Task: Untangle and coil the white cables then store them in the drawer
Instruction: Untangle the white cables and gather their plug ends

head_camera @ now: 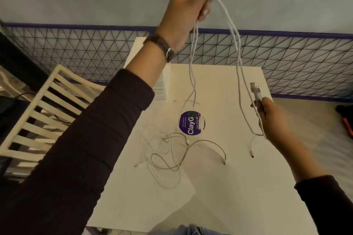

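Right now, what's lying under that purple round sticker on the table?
The purple sticker lies flat on the white table; nothing shows beneath it. One hanging white cable crosses its upper edge. Whatever it covers is hidden.

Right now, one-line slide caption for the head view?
Left hand lifts white cable high, right hand pinches its end; tangled cables remain on table.

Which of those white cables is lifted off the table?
The long cable strung between the raised left hand and the right hand. The tangled cables lie flat on the table.
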